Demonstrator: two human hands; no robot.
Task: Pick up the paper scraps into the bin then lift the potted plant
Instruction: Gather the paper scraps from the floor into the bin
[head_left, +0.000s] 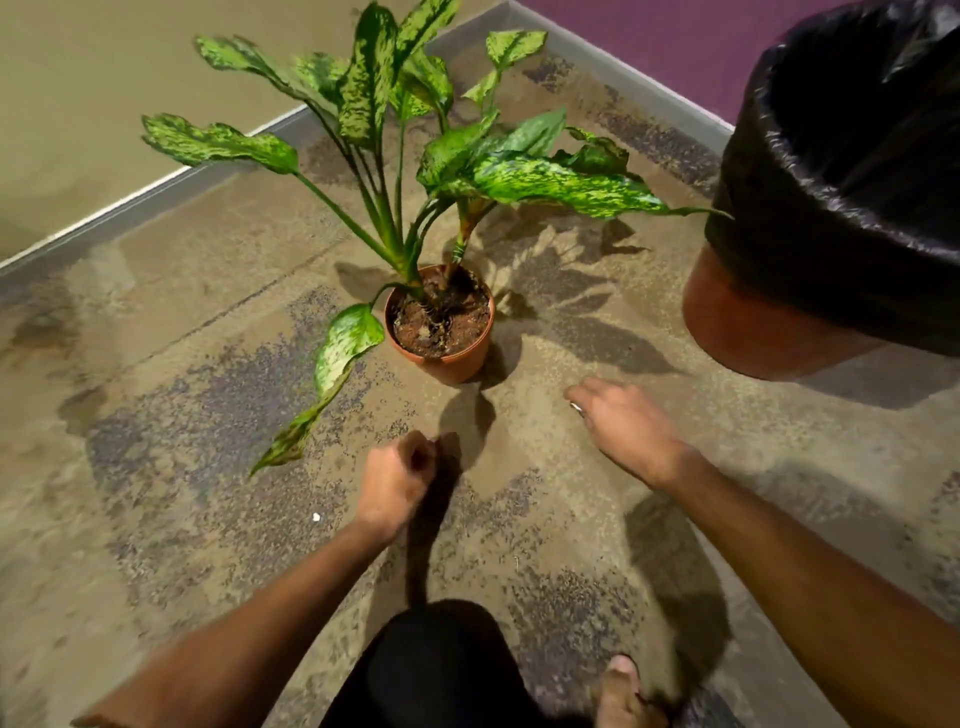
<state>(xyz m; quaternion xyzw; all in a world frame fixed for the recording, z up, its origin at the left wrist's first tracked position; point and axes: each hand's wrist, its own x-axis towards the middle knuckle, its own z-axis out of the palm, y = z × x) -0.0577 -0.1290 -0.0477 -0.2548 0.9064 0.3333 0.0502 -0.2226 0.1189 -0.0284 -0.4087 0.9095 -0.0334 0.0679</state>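
The potted plant (439, 317) stood on the mottled concrete floor (182, 364), in a small terracotta-coloured pot with dark soil showing, its speckled green leaves fanning up toward the wall corner behind it and one long leaf drooping down to the floor on the pot's left. Both hands were in front of the pot, on the near side, neither touching it. The left hand (397, 480) was below and slightly left of the pot, fingers curled into a loose fist; whether anything was pinched inside could not be told, blurred. The right hand (621, 426) was just right of and below the pot, nearer to it than the left, palm down, fingers loosely bent and a bit apart, holding nothing visible; a small shiny spot showed on one finger, possibly a ring. The bin (841, 208), lined with a black bag over a reddish-brown body, stood well to the right of the pot, beyond the right hand. One tiny white paper scrap (316, 517) lay on the floor left of the left wrist, well below the pot. A dark-clothed knee (441, 670) and a bare foot (621, 691) sat far below the pot at the bottom edge.
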